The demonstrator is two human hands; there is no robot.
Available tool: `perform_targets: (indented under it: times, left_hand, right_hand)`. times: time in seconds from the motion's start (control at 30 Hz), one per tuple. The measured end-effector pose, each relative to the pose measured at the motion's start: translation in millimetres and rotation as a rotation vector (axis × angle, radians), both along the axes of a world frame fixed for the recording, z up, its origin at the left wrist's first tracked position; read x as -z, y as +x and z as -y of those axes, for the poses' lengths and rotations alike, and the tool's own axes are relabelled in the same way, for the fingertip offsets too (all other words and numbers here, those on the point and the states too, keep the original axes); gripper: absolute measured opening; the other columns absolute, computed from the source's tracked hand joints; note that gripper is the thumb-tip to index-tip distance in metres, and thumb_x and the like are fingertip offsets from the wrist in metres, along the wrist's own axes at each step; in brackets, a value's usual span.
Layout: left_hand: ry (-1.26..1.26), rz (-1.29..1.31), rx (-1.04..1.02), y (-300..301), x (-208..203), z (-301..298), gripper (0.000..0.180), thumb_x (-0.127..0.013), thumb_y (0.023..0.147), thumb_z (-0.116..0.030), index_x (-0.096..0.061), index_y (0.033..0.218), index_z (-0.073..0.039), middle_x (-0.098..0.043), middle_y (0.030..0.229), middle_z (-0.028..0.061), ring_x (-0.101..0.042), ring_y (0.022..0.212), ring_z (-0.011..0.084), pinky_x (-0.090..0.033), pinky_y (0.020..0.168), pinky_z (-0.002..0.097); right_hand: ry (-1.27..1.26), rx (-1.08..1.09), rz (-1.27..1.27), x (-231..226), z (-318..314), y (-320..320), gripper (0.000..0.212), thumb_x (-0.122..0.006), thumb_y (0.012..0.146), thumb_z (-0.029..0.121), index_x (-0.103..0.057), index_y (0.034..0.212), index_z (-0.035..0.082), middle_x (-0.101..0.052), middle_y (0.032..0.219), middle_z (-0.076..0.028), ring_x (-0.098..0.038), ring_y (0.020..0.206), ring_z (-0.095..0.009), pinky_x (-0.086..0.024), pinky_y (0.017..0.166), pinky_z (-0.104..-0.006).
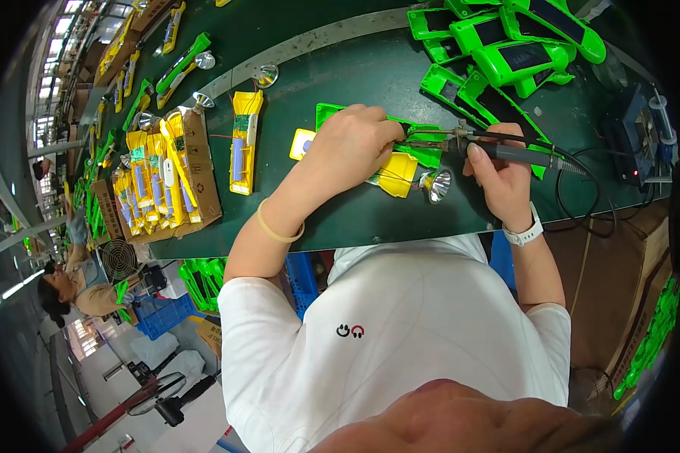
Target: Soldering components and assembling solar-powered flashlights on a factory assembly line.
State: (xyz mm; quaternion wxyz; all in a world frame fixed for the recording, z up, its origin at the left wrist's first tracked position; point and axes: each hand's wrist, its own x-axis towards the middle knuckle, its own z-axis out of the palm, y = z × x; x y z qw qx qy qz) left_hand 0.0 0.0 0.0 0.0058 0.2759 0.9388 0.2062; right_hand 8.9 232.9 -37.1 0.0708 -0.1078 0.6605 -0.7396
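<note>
Green casing (pixel 429 157), one, and one soldering iron (pixel 515 153) occupy two hands (pixel 355 145) (pixel 504 181).

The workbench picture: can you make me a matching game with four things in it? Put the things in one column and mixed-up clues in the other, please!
Things:
1. soldering iron
2. cardboard box
3. wristwatch
4. heap of green casings

Clues:
A. white
B. at the far right part of the workbench
C. held in the right hand
D. filled with yellow pieces

Right pairs: 1-C, 2-D, 3-A, 4-B
</note>
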Motion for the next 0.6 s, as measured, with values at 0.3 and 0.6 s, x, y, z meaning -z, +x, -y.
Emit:
perform_targets:
  times: [0.3, 0.6]
  left_hand:
    - [0.027, -0.033, -0.009, 1, 3, 0, 0.011, -0.061, 0.068, -0.007, -0.061, 0.079, -0.007, -0.054, 0.071, 0.0084, -0.055, 0.072, 0.0276, -0.045, 0.062, 0.0373]
    - [0.026, -0.022, -0.004, 1, 6, 1, 0.010, -0.060, 0.068, -0.006, -0.060, 0.078, -0.006, -0.054, 0.071, 0.0090, -0.055, 0.071, 0.0279, -0.045, 0.063, 0.0377]
  right_hand:
    - [-0.143, 0.165, -0.107, -4, -12, 8, 0.024, -0.054, 0.086, 0.007, -0.037, 0.103, 0.004, -0.052, 0.079, -0.008, -0.050, 0.051, -0.011, -0.040, 0.046, -0.0212]
    - [-0.055, 0.012, -0.083, -12, 32, -16, 0.026, -0.046, 0.092, 0.009, -0.030, 0.112, 0.002, -0.055, 0.102, -0.019, -0.062, 0.091, -0.027, -0.055, 0.072, -0.0309]
